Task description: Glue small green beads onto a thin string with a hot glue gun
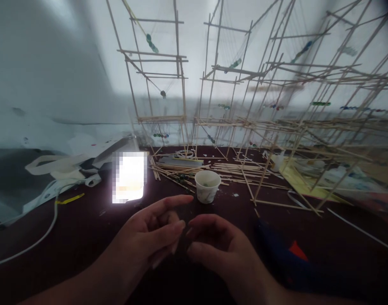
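Frameworks of sticks (240, 71) span eleven to three o'clock. Left hand (149, 234) and right hand (224, 248) are half-open, any hold unclear. White cup (207, 189), toward one o'clock, could tip if the left forefinger (178, 200) nudges it.

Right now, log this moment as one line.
left hand: near white cup, grip unclear | right hand: beside left, grip unclear | loose sticks: behind cup

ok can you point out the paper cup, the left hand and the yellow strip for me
paper cup (207, 192): head view, on the outside of its wall
left hand (151, 234): head view, near the base of the thumb
yellow strip (70, 199): head view, about midway along it
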`<state>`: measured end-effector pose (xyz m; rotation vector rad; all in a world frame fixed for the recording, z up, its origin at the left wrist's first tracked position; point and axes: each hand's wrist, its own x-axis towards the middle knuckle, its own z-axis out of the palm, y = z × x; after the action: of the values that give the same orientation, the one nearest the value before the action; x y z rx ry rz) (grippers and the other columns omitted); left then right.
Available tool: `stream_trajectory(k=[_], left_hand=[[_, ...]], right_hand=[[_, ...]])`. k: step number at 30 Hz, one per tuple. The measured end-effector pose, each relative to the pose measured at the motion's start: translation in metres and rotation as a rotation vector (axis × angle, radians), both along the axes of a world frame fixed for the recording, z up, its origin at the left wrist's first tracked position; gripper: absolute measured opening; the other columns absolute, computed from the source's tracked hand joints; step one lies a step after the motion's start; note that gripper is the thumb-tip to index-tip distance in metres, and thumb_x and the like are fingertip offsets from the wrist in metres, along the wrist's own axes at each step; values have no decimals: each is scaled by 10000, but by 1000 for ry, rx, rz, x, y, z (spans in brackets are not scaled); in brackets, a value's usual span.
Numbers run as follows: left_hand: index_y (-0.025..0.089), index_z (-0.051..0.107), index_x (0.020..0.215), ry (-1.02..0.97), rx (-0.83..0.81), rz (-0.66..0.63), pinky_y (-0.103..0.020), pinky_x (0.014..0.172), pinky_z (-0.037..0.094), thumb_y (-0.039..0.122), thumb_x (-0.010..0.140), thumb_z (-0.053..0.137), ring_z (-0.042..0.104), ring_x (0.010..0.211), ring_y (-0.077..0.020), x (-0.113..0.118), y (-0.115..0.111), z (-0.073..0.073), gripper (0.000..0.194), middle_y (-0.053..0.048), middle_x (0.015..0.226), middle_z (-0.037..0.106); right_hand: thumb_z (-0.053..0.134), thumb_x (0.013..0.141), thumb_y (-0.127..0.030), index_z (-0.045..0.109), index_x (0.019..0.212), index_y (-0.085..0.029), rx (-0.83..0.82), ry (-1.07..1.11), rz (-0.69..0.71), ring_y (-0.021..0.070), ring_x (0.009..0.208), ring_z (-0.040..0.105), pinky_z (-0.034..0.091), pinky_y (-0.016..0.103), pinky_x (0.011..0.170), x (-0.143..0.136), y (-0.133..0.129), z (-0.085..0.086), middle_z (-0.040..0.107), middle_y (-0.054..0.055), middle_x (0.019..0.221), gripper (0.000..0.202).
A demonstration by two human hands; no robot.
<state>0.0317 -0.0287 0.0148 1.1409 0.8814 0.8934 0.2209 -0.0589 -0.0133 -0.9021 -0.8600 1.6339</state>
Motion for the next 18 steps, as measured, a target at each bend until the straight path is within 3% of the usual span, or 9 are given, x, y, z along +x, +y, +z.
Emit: stream_trajectory(k=[3, 7, 10, 14, 18], left_hand=[[264, 732, 1322, 64, 11, -45, -187, 492, 254, 510, 871, 886, 368, 546, -59, 1, 0, -6, 536, 64, 703, 568], [253, 714, 1330, 115, 44, -130, -195, 462, 252, 567, 856, 875, 405, 521, -73, 0, 2, -14, 591, 53, 682, 599], [245, 731, 1266, 168, 92, -149, -194, 472, 287, 542, 879, 853, 437, 530, -86, -1, 2, -16, 503, 50, 661, 610], [229, 774, 1002, 318, 223, -74, -230, 601, 442, 478, 902, 798, 584, 678, -142, 2, -5, -7, 269, 3, 770, 721], [241, 766, 826, 520, 326, 14, -268, 676, 465, 471, 899, 744, 607, 727, -166, 7, -13, 6, 242, 21, 761, 720]], right_hand=[[1068, 523, -277, 777, 938, -226, 4, 58, 29, 164, 785, 694, 543, 300, 778, -1, 1, 1, 778, -5, 839, 509], [1063, 560, -343, 761, 892, -222, 39, 81, 48, 152, 690, 671, 558, 303, 721, 1, 1, 4, 734, -23, 728, 465], [1059, 567, -351, 752, 821, -217, 26, 76, 27, 149, 668, 672, 563, 295, 699, 2, 0, 8, 720, -24, 695, 421], [1058, 544, -331, 746, 773, -222, 8, 35, -36, 141, 631, 657, 548, 276, 642, 2, -1, 12, 711, -33, 686, 403], [1048, 545, -313, 735, 740, -222, -2, -28, -90, 130, 609, 636, 533, 263, 621, 3, 0, 14, 685, -44, 665, 380]])
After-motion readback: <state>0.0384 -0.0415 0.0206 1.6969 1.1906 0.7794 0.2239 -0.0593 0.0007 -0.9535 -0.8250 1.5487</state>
